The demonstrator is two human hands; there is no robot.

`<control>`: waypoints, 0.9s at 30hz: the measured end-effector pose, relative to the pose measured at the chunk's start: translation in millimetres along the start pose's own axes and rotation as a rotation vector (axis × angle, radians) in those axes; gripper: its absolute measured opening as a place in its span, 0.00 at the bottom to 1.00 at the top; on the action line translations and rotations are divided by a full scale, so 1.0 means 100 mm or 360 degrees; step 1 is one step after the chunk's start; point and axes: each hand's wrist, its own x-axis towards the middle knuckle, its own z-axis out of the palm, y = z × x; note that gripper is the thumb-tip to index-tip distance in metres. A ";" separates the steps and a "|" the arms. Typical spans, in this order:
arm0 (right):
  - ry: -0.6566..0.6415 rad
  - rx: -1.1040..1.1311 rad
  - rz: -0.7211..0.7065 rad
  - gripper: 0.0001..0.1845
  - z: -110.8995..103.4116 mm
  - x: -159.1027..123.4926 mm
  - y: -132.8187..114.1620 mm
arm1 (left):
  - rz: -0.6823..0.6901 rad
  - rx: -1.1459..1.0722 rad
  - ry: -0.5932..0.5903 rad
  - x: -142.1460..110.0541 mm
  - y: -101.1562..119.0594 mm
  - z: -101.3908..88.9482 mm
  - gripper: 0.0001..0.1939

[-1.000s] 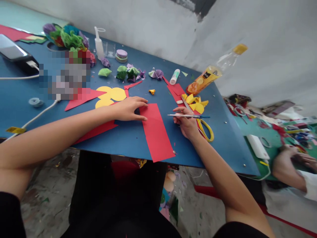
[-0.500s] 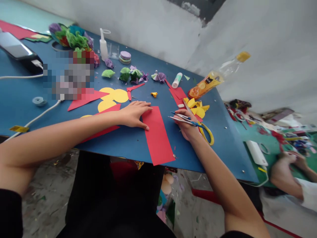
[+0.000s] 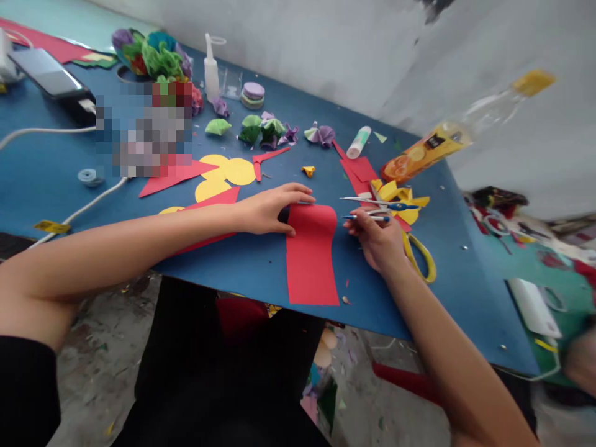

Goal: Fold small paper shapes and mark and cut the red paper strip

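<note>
A red paper strip (image 3: pixel 311 254) lies on the blue table (image 3: pixel 251 261) in front of me, its far end curled up. My left hand (image 3: pixel 272 208) rests on the strip's upper left corner, fingers bent over the edge and gripping it. My right hand (image 3: pixel 379 239) sits just right of the strip and holds a metal compass with blue tips (image 3: pixel 377 210), its legs spread apart and pointing left.
Yellow-handled scissors (image 3: pixel 421 251) lie by my right wrist with yellow scraps (image 3: pixel 400 195). Yellow circles (image 3: pixel 223 174), red triangles (image 3: pixel 172 177), crumpled paper flowers (image 3: pixel 261 130), a glue stick (image 3: pixel 358 141), a glue bottle (image 3: pixel 212 62), an orange drink bottle (image 3: pixel 437 149), a phone (image 3: pixel 46 73) and a white cable (image 3: pixel 93 198) lie further off.
The camera has swung right. My left hand has lifted and curled the strip's far end. The compass legs have opened wider in my right hand.
</note>
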 end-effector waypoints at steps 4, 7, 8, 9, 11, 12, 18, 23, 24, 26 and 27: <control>0.0034 0.0095 0.0054 0.18 0.02 -0.01 -0.03 | -0.0048 0.0058 -0.0012 -0.01 0.05 -0.06 0.21; 0.0012 0.0146 0.0051 0.20 0.02 -0.02 -0.06 | -0.0128 0.0075 -0.0010 0.00 0.07 -0.09 0.18; -0.0001 0.0153 0.0035 0.20 0.02 -0.03 -0.07 | -0.0133 0.0075 0.0025 0.00 0.07 -0.09 0.18; -0.0013 0.0154 0.0020 0.20 0.02 -0.02 -0.07 | -0.0126 0.0081 0.0068 0.00 0.06 -0.10 0.18; -0.0040 0.0144 -0.0002 0.20 0.02 -0.02 -0.08 | -0.0093 0.0125 0.0142 0.00 0.04 -0.12 0.19; -0.0052 0.0137 -0.0006 0.20 0.01 -0.02 -0.09 | -0.0079 0.0163 0.0166 0.00 0.02 -0.13 0.20; -0.0075 0.0107 -0.0012 0.19 0.01 -0.02 -0.09 | -0.0250 0.0552 0.0302 -0.01 0.00 -0.21 0.21; -0.0075 0.0050 -0.0046 0.15 0.00 -0.03 -0.05 | -0.0448 0.0809 0.0422 -0.02 -0.03 -0.23 0.21; -0.0085 0.0022 -0.0057 0.14 0.00 -0.03 -0.04 | -0.0455 0.0841 0.0420 -0.02 -0.04 -0.23 0.21; -0.0107 -0.0029 -0.0082 0.11 -0.01 -0.03 -0.03 | -0.0447 0.0884 0.0395 -0.01 -0.05 -0.22 0.21; -0.0119 -0.0051 -0.0094 0.10 -0.01 -0.04 -0.02 | -0.0438 0.0894 0.0380 -0.01 -0.06 -0.22 0.21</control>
